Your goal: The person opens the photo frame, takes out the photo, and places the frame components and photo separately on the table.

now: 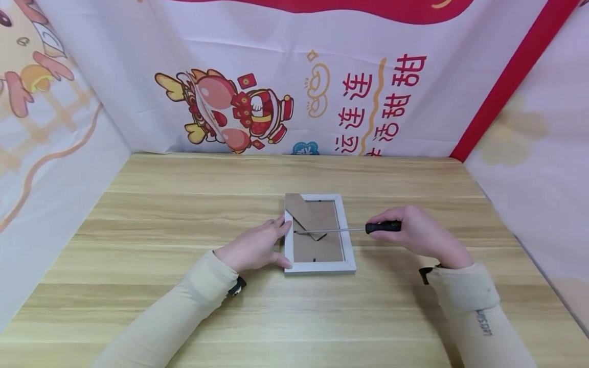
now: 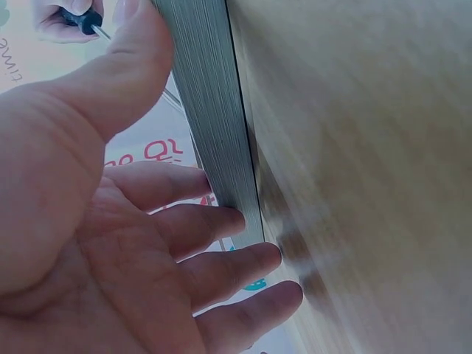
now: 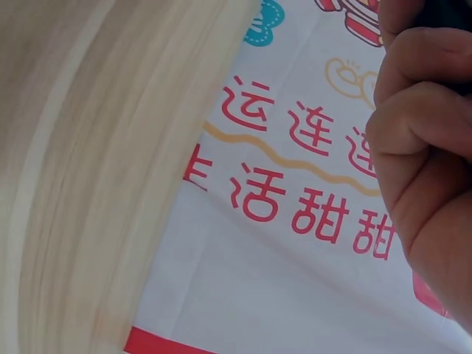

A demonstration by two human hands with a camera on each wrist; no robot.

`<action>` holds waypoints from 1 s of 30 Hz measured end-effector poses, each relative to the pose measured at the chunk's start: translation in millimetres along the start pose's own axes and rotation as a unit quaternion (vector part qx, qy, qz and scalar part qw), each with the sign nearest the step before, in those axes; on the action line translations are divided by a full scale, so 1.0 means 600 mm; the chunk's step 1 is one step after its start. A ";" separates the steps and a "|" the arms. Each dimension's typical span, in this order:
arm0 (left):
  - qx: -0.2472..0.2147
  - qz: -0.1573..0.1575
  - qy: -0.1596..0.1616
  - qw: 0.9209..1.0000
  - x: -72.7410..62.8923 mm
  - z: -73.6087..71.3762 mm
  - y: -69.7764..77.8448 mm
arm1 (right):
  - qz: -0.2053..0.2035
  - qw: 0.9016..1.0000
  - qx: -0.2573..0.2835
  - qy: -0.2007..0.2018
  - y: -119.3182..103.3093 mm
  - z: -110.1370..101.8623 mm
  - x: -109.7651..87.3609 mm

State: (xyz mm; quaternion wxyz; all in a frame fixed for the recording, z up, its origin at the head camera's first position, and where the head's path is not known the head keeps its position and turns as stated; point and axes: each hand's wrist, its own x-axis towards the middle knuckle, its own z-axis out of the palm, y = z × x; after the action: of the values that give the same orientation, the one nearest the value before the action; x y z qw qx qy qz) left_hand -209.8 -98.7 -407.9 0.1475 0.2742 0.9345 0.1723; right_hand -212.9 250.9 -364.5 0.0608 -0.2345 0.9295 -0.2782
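Note:
A white picture frame [image 1: 317, 267] lies face down on the table, its brown backing board [image 1: 322, 253] and slanted stand leg [image 1: 308, 217] showing. My left hand [image 1: 255, 245] rests against the frame's left side, fingers mostly straight. In the left wrist view the thumb and fingertips touch the frame's grey side. A screwdriver [image 1: 383, 227] with a black handle is gripped in my right hand [image 1: 414, 232]. Its thin metal shaft reaches left across the backing and over the leg, with the tip by a small dark tab at the inner left edge. More small dark tabs show along the top and bottom edges.
The wood-grain table [image 1: 207, 179] extends around the frame. Behind it hangs a white cloth [image 1: 257, 46] printed with red characters and a cartoon figure. More printed cloth stands at the left and right sides.

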 end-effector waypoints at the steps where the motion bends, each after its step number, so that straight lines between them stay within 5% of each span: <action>1: 0.000 0.000 0.001 1.000 0.000 -0.001 0.001 | 0.002 1.000 0.001 0.000 0.000 0.000 0.001; 14: -0.008 -0.001 0.000 1.000 0.000 -0.003 0.003 | 0.031 0.999 0.016 0.008 0.027 0.016 0.009; 30: -0.012 0.006 -0.003 1.000 0.000 -0.005 0.003 | 0.004 0.999 -0.033 0.025 0.010 0.013 0.008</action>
State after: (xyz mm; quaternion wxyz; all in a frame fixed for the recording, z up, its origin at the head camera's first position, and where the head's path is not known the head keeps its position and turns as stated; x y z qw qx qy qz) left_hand -209.9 -97.8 -404.7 0.1528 0.2782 0.9304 0.1833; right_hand -217.4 249.2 -374.5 0.0308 -0.2258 0.9404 -0.2526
